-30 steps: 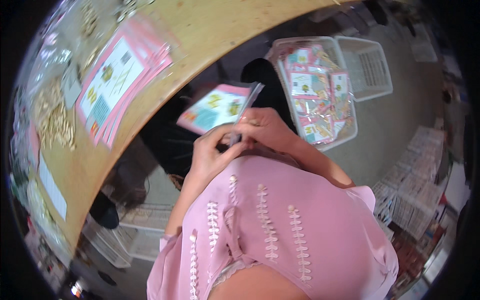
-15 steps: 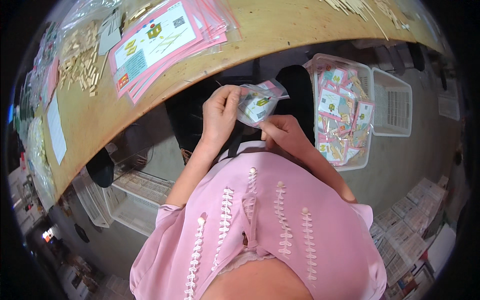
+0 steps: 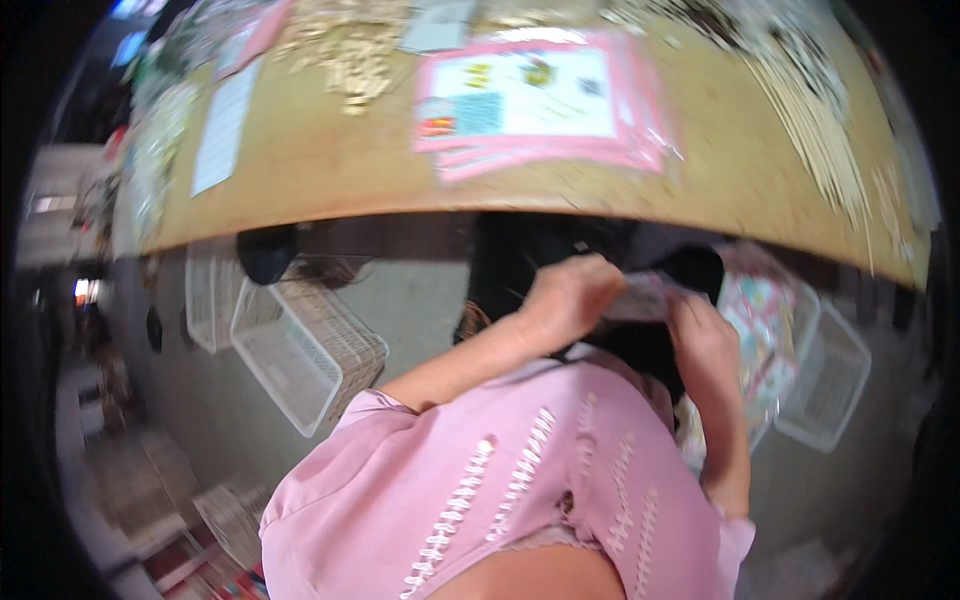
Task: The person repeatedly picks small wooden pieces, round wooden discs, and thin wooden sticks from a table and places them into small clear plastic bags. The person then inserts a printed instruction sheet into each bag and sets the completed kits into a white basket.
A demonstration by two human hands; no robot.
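Observation:
In front of my lap I hold a small clear plastic packet [image 3: 641,300], blurred by motion, between both hands. The fingers of my left hand [image 3: 568,300] are closed on its left end. At the other end my right hand [image 3: 704,335] pinches the packet's edge. What lies inside it cannot be made out now. Just beyond my right hand, a white crate [image 3: 806,325] holds several similar filled packets [image 3: 757,312] with pink-edged cards.
On the wooden table [image 3: 320,185] lie a stack of pink-bordered cards [image 3: 540,100] in clear bags, loose small wooden pieces [image 3: 345,55] and thin wooden sticks [image 3: 812,140]. Empty white baskets [image 3: 300,365] stand on the floor to the left, and another basket [image 3: 835,375] at the right.
My view has swung to the left and both hands now appear farther right over my lap, near the filled crate. The packet is still held by both hands, now seen more edge-on.

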